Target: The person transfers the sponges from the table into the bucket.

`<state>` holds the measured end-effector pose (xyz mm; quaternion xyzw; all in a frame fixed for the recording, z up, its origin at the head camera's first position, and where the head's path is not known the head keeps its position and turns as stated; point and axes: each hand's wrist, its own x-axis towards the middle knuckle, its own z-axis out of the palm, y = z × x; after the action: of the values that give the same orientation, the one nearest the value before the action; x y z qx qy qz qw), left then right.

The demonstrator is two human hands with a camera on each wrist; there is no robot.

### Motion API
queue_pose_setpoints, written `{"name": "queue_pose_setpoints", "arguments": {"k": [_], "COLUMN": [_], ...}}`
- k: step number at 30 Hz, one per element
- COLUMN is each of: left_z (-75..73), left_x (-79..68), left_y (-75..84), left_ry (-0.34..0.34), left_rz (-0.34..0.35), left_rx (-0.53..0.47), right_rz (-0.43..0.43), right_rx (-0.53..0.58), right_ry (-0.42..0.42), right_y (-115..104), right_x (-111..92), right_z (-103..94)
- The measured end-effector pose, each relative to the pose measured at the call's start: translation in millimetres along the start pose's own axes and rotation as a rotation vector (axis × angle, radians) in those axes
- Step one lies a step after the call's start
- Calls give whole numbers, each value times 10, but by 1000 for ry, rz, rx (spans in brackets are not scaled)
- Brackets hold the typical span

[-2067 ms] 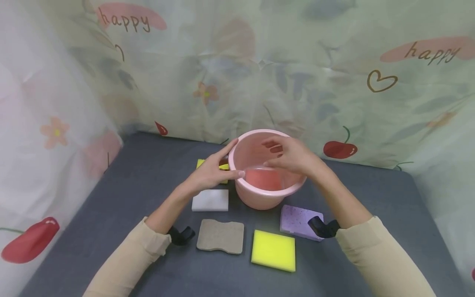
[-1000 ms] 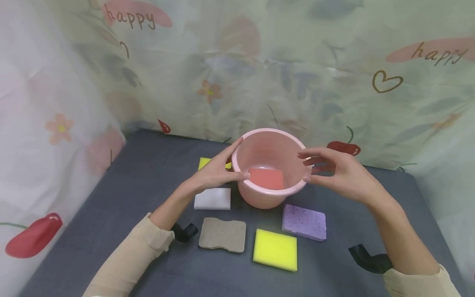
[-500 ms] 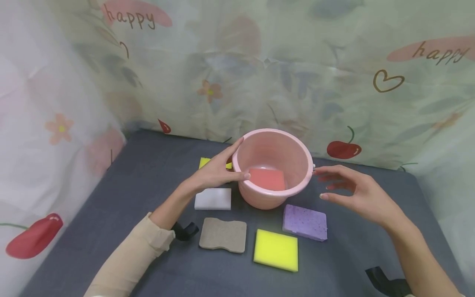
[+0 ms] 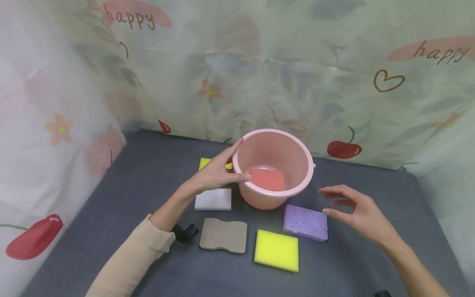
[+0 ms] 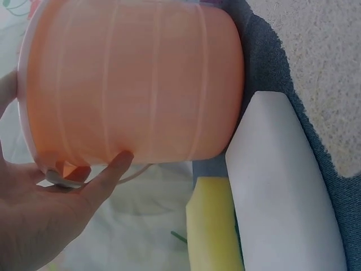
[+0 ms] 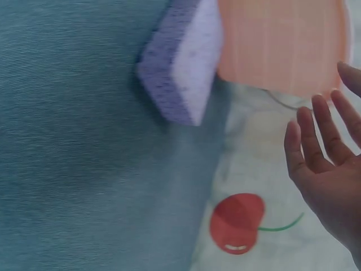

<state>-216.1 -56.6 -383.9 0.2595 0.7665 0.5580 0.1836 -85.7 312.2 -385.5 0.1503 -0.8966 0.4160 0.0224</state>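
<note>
A pink plastic bucket stands upright on the dark cloth, with a coral-red sponge lying inside at the bottom. My left hand grips the bucket's left rim, thumb over the edge; in the left wrist view its other fingers lie along the outer wall. Right of the bucket, my right hand hovers with loosely bent fingers and holds nothing. Nearest to it is a purple speckled sponge. The right wrist view shows that hand apart from both the bucket and the purple sponge.
In front of the bucket lie a white sponge block, a grey-brown sponge with notched sides and a bright yellow sponge. Another yellow sponge is partly hidden behind my left hand. A printed curtain hangs behind the table.
My right hand has come out of the bucket, passed over its right rim and moved right and toward me, beside the purple sponge. The left hand keeps its grip on the rim.
</note>
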Motion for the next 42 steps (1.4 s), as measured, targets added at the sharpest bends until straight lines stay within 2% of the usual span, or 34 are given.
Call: {"name": "queue_pose_setpoints", "arguments": {"k": [9,23,33,42], "left_z": [19,55,37,38], "left_x": [-3,-24,-14,-5], "left_y": [-32,-51,23,27], "left_ry": [23,30,16,14], "left_rz": [13,15,-24,-31], "left_rx": [-14,-32,-30,-42], "right_rz": [38,78,256,183], "right_rx": [26,-93,-164,-252], "right_ry": [-3,-29,-155,-156], "right_y": [200,460,459,483], "right_x": [-50,-155,-169,-161], "right_z": [157,369,441,546]}}
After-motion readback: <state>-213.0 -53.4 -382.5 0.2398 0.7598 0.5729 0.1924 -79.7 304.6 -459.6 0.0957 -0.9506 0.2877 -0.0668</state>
